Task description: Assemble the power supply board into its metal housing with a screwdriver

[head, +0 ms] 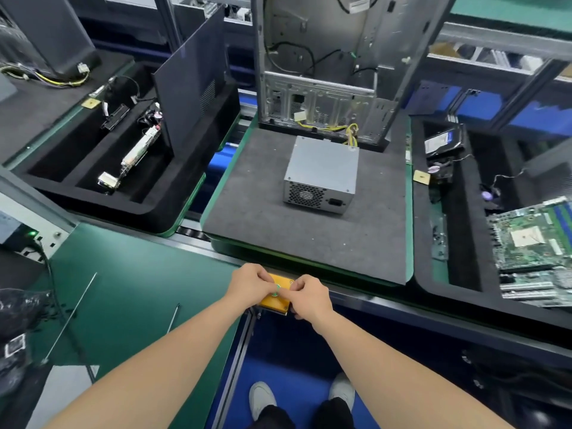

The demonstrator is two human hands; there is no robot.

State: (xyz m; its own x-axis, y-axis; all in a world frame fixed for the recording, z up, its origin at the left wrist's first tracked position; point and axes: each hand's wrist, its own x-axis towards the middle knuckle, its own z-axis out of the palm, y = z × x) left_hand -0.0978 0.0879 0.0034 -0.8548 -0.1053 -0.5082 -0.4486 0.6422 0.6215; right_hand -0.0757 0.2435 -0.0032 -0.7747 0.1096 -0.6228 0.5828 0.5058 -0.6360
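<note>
One parts tray [108,207] is seen at left. One yellow box [274,303] is gripped by two hands, the left hand [250,284] curled onto its top, the right hand [311,297] pinching its edge. Beyond, one power supply [322,171] lies on a grey pad [278,236], fan grille toward the person, before one upright metal housing [309,41]; one motherboard [526,239] is seen at right.

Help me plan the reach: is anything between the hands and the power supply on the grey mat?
Nothing visible. The left hand and right hand are at the yellow control box on the near edge; only bare grey mat lies between them and the power supply.
</note>
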